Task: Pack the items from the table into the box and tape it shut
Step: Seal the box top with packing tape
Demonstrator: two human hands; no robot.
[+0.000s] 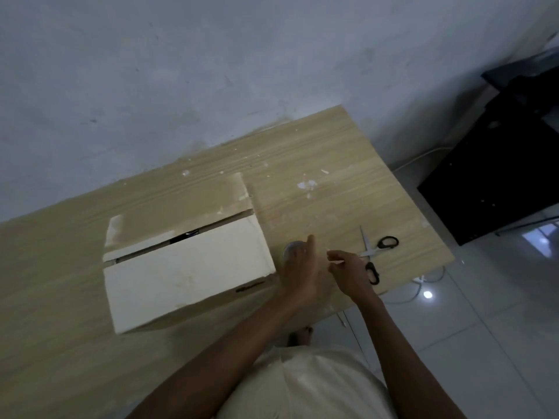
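While the fingertips [332,254] of the right hand [351,275] are pinching what looks like a tape end, the left hand [299,269] is gripping the tape roll [291,247] — both just beside the box [187,267], which is sitting flaps-down on the table [317,152], scissors [369,251] lying near.

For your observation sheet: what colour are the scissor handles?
The handles are black; head view.

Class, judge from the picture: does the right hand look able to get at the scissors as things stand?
Probably yes: the scissors lie right beside the right hand with nothing between, though it seems to pinch a thin strip and would need to let go first.
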